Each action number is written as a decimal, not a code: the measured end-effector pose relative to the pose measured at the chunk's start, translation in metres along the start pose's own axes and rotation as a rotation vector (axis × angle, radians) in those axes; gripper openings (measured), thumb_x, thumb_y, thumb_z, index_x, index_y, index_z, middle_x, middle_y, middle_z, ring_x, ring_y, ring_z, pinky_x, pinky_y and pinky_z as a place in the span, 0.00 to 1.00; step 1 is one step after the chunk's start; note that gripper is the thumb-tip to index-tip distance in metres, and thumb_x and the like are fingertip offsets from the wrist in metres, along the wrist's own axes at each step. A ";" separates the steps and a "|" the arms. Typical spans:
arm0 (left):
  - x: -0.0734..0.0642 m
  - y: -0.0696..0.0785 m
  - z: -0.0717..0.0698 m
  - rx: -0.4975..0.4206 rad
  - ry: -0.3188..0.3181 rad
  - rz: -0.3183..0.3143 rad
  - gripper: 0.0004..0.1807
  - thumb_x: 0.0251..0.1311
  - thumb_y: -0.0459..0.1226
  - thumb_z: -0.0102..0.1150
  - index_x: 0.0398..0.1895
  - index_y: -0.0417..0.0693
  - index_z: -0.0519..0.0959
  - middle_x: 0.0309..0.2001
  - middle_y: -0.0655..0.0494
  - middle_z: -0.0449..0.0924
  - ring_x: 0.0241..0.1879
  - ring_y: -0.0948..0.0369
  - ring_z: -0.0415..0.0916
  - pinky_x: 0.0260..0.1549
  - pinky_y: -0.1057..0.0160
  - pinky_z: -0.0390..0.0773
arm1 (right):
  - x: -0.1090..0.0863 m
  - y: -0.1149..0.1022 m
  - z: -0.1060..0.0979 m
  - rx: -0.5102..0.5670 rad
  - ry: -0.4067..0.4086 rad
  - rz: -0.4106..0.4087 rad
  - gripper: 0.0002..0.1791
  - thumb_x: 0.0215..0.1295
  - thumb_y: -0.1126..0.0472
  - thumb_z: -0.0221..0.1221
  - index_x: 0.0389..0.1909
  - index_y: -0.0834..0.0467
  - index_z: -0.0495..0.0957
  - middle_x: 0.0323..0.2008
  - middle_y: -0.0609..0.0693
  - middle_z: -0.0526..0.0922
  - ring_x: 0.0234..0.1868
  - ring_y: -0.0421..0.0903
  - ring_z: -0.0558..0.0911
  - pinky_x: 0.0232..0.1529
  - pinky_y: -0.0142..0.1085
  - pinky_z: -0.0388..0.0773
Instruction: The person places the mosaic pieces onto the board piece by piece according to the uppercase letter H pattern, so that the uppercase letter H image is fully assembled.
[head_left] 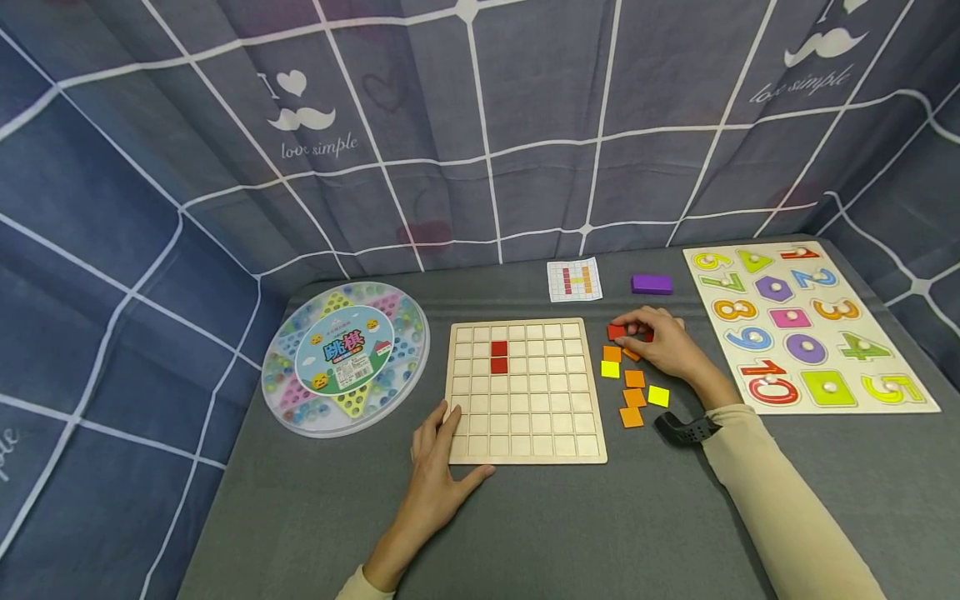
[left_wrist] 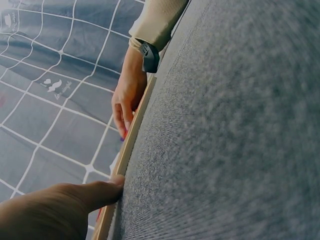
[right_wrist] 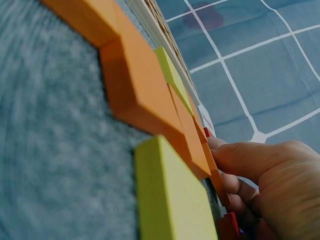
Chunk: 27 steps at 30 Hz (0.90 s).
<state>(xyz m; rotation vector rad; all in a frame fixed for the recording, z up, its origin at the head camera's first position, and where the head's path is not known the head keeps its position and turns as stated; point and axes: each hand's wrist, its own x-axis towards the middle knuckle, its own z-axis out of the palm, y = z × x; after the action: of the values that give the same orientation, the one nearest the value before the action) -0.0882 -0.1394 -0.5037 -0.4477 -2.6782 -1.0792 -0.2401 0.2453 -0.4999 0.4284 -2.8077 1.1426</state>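
My R hand (head_left: 666, 340) pinches a red tile (head_left: 615, 332) btwn thumb & index, on the cloth (head_left: 570, 525) just off the R side of the wooden board (head_left: 528, 425). A 2nd red tile (head_left: 648, 335) is partly hidden under that hand. My L hand (head_left: 433, 471) isn't clenched: fingers lie at the board's L edge, thumb by the bottom edge.

Tile looks small, thick-sided & stiff; prob. v. light, maybe a bit slick, unlikely to break. Best hold = opp. side edges w/ fingertips, top face left clear. Orange tiles (head_left: 634, 379) & yellow tiles (head_left: 658, 396) lie close by, so a wide grip could nudge them. Board looks flat & rigid, prob. light enough to slide; steady it by the rim.
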 end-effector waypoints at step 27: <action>0.000 0.002 -0.001 -0.021 -0.011 -0.011 0.51 0.42 0.41 0.79 0.70 0.37 0.63 0.71 0.33 0.56 0.64 0.42 0.56 0.56 0.40 0.61 | -0.002 0.000 0.002 -0.006 0.036 -0.004 0.12 0.64 0.59 0.65 0.47 0.56 0.82 0.33 0.49 0.75 0.38 0.46 0.65 0.41 0.43 0.46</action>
<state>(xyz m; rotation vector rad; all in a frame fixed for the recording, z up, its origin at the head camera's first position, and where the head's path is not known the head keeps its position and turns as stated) -0.0878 -0.1391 -0.5014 -0.4447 -2.6838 -1.1121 -0.2385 0.2441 -0.5011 0.4085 -2.7774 1.1299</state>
